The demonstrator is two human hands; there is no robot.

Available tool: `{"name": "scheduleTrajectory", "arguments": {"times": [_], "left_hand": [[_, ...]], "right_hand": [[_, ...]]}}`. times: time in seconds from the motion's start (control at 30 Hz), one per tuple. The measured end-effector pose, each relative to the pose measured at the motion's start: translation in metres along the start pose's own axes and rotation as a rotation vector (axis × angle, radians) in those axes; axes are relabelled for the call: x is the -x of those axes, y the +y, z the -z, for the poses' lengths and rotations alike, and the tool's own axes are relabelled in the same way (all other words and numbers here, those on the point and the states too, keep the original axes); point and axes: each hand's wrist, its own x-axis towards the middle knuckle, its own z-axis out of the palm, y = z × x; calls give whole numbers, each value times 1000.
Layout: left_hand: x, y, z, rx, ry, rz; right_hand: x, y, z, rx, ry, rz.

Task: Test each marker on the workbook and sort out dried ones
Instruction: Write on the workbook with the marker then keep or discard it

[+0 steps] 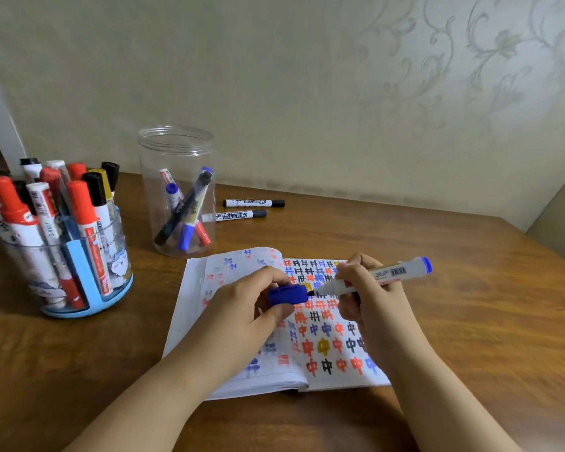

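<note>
Wood desk (470, 321), papered wall (340, 76); L hand (242, 308) pinches cap (287, 295), R hand (369, 298) grips marker (382, 275).

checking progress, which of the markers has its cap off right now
The blue marker held in the right hand over the workbook: its tip is bare, and the left hand holds its blue cap just off it. All the others I can see look capped.
</note>
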Motion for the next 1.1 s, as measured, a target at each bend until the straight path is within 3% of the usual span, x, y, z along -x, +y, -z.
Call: {"name": "scheduleTrajectory", "arguments": {"times": [0.23, 0.43, 0.77, 0.93, 1.1], "left_hand": [[3, 6, -2, -12, -72, 3], [6, 5, -5, -44, -107, -31], [9, 3, -8, -54, -84, -31], [7, 2, -10, -22, -85, 37], [1, -5, 2, 27, 8, 144]], "right_hand": [[6, 6, -6, 149, -87, 59], [8, 5, -9, -33, 43, -26], [13, 13, -22, -195, -11, -40], [13, 16, -24, -191, 28, -92], [9, 5, -16, -173, -16, 16]]}}
